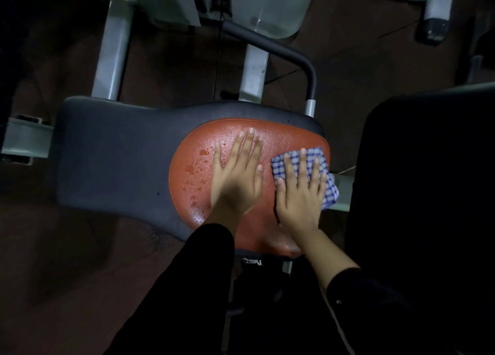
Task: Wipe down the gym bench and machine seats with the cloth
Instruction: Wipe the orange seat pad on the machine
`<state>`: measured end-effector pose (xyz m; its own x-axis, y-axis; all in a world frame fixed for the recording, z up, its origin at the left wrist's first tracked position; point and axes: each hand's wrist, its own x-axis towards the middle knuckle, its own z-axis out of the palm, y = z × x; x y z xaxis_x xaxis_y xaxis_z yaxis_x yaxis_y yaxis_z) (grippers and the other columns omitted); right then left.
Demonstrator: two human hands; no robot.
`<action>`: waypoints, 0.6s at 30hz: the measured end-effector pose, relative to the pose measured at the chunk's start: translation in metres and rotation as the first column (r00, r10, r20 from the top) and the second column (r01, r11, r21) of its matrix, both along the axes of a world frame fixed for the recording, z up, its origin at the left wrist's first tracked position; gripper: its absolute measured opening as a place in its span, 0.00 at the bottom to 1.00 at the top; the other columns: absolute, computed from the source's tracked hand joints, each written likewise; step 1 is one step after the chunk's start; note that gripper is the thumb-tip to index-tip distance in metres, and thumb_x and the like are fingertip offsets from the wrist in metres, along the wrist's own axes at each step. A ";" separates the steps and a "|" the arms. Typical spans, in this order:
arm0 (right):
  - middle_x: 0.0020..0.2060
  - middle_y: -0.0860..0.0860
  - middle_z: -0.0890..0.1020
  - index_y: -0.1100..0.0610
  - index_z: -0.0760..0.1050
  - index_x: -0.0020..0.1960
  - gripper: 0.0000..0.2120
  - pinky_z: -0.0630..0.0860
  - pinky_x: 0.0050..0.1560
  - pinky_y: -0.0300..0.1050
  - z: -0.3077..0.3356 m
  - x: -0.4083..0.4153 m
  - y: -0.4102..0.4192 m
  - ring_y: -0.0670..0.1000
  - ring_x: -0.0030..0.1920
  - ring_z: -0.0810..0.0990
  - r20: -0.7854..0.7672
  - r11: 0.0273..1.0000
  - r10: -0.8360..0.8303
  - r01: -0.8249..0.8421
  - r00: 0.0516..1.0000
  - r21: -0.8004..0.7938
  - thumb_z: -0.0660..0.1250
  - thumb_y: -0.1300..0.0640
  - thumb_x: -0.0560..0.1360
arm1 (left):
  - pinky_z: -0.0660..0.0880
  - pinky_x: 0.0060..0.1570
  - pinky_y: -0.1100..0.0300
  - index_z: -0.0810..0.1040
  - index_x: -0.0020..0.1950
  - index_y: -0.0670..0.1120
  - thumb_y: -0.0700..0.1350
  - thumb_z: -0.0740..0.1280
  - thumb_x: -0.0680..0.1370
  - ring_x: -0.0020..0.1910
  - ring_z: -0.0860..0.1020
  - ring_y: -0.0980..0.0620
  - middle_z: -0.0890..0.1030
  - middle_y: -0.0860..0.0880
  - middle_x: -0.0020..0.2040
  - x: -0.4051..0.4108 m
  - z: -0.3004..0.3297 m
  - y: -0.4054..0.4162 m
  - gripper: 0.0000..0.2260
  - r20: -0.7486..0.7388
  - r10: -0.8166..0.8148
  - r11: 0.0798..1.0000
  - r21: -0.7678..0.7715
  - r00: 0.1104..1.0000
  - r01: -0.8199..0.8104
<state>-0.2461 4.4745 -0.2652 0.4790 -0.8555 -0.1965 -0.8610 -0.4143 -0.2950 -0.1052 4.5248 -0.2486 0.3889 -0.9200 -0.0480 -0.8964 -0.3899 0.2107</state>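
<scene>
A person in black sleeves leans over a padded machine seat (112, 151), both palms laid flat on it. The seat is dark grey with a rust-red panel (273, 137) inset toward its right end, and the panel glistens with scattered water droplets (197, 167) along its left part. The left hand (237, 177) lies open on the red panel — fingers straight and slightly fanned, pointing away from the body — and holds nothing. Just beside it, the right hand (298, 191) presses down with straight, spread fingers on a blue-and-white checked cloth (318, 157), pinning it flat against the seat rather than gripping it. The cloth sits at the panel's right edge, its lower right corner hanging past the rim of the seat. Both forearms reach in from the bottom of the frame, the left sleeve (203, 261) drawn to the wrist, the right pushed back along the forearm. To the left of the hands the grey padding stretches bare; to the right, a large dark shape (428, 193) stands close to the seat's edge. Beyond the seat — pale grey frame tubes (112, 49) and a curved dark handle bar (289, 57) rise over a brown floor (53, 247).
</scene>
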 end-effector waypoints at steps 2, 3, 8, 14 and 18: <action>0.78 0.49 0.54 0.46 0.55 0.77 0.25 0.41 0.74 0.53 0.002 0.002 -0.011 0.56 0.77 0.48 0.014 0.998 0.067 -0.067 0.998 -0.002 0.48 0.44 0.81 | 0.46 0.75 0.41 0.59 0.78 0.47 0.50 0.53 0.82 0.78 0.54 0.51 0.56 0.48 0.79 0.000 0.000 0.001 0.24 0.013 -0.010 0.999 0.045 1.000 0.010; 0.78 0.48 0.54 0.46 0.55 0.77 0.25 0.41 0.74 0.53 0.003 0.001 -0.016 0.56 0.77 0.48 0.024 0.997 0.082 -0.082 0.996 -0.006 0.48 0.43 0.81 | 0.45 0.75 0.41 0.58 0.79 0.47 0.51 0.51 0.82 0.78 0.53 0.51 0.55 0.48 0.79 0.000 0.001 0.001 0.24 0.016 -0.012 0.998 0.068 1.000 0.011; 0.78 0.47 0.51 0.44 0.53 0.77 0.27 0.40 0.74 0.52 0.005 -0.009 -0.013 0.53 0.78 0.44 0.035 0.995 0.095 -0.095 0.995 0.022 0.46 0.39 0.80 | 0.40 0.75 0.42 0.53 0.80 0.48 0.52 0.47 0.83 0.79 0.47 0.52 0.51 0.49 0.80 0.003 0.004 0.006 0.25 -0.003 -0.041 0.993 0.110 0.999 0.042; 0.77 0.44 0.46 0.41 0.49 0.77 0.27 0.38 0.74 0.53 0.012 -0.023 0.015 0.53 0.77 0.42 0.030 0.990 0.118 -0.120 0.993 0.069 0.42 0.38 0.79 | 0.39 0.75 0.44 0.55 0.79 0.51 0.53 0.47 0.83 0.78 0.48 0.53 0.53 0.51 0.80 0.003 0.008 0.037 0.24 0.024 -0.100 0.988 0.117 0.995 0.097; 0.77 0.42 0.43 0.40 0.45 0.77 0.29 0.40 0.75 0.54 0.011 -0.036 0.025 0.52 0.77 0.40 0.037 0.983 0.170 -0.172 0.985 0.068 0.42 0.36 0.78 | 0.41 0.75 0.44 0.57 0.79 0.52 0.54 0.48 0.84 0.78 0.53 0.52 0.56 0.51 0.79 -0.001 0.005 0.068 0.23 0.064 -0.102 0.993 0.058 0.993 0.098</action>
